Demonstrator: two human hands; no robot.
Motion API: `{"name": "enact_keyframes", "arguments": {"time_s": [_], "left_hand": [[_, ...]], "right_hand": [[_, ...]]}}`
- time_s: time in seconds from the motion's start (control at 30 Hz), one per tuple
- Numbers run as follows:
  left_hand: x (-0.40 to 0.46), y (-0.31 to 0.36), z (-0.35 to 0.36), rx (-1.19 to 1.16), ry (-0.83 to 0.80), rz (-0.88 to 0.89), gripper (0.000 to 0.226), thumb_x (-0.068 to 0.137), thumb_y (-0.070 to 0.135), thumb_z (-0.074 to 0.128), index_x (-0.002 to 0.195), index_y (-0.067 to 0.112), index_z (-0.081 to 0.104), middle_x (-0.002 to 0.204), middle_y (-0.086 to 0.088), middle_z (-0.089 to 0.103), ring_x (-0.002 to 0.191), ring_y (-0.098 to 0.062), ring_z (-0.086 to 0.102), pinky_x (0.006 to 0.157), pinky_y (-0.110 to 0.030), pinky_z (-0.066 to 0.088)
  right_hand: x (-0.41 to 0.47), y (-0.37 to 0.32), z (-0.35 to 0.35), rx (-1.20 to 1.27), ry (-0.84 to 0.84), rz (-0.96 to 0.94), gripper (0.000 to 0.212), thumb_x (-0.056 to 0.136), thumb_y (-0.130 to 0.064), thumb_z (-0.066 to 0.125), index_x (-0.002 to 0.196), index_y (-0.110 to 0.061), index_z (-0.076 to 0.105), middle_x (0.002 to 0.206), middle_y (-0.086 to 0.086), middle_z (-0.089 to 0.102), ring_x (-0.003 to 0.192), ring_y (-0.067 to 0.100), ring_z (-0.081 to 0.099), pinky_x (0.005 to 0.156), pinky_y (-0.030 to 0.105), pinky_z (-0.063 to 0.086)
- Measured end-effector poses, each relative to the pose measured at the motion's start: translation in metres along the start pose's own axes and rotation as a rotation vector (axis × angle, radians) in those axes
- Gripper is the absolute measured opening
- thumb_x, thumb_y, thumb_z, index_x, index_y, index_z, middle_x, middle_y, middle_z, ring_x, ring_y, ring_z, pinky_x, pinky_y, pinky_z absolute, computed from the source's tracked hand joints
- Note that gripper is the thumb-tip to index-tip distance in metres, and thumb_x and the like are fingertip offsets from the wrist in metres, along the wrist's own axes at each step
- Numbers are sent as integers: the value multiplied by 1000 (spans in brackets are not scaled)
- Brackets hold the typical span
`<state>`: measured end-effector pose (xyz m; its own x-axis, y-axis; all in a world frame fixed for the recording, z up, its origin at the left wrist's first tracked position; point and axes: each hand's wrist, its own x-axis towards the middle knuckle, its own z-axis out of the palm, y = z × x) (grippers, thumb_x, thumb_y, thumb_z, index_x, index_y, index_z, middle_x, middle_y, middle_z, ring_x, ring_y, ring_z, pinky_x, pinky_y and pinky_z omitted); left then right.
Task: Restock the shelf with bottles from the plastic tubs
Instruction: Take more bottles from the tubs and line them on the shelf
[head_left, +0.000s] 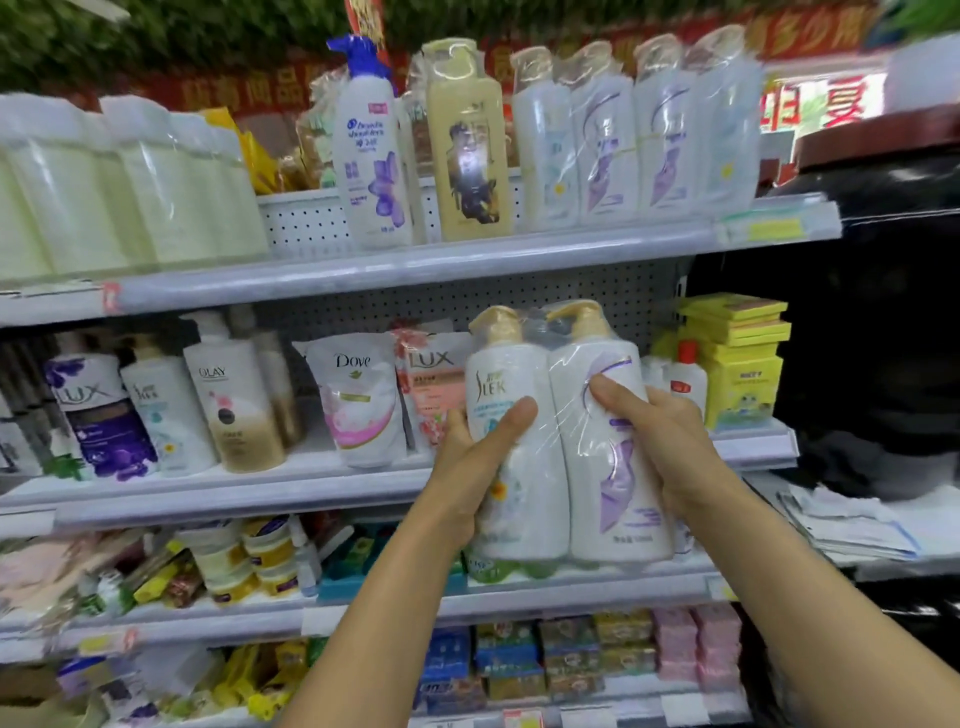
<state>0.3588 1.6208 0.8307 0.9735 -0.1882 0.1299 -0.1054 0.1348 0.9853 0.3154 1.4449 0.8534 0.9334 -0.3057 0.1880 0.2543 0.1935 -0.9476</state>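
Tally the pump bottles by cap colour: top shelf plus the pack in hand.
Blue cap: 1, the white bottle
Gold caps on the top shelf: 5, from the yellow bottle rightward
Gold caps in the twin pack held by left hand and right hand: 2
Total: 8

The twin-pack (566, 441) hides the shelf space behind it (top banner lettering blurred).

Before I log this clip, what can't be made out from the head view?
- Plastic tubs: none in frame, so the source of the twin pack is unknown.
- Shelf slot behind the pack: hidden by the pack and by the left hand and right hand.
- Small print on the pack's labels: blurred.
- Bottom shelf goods: blurred, cut by the lower edge.
- Red banner text: blurred by motion.
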Motion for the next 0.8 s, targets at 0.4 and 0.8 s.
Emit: {"name": "enact_keyframes", "arguments": {"time_s": [0.4,0.8], "left_hand": [[54,75,73,78,-10,165,73,58,54,86,111,22,49,106,-9,70,84,-23,68,83,-47,58],[131,172,121,135,85,364,76,66,51,86,127,18,53,98,-2,68,73,-14,62,55,-26,55]], "right_hand": [[75,-77,-34,38,-4,-173,24,76,-26,78,83,-5,69,75,12,72,67,24,66,69,33,54],[165,-175,-35,81,-118,-318,26,76,-27,79,95,-10,74,90,8,76,82,24,74,77,34,58]]}}
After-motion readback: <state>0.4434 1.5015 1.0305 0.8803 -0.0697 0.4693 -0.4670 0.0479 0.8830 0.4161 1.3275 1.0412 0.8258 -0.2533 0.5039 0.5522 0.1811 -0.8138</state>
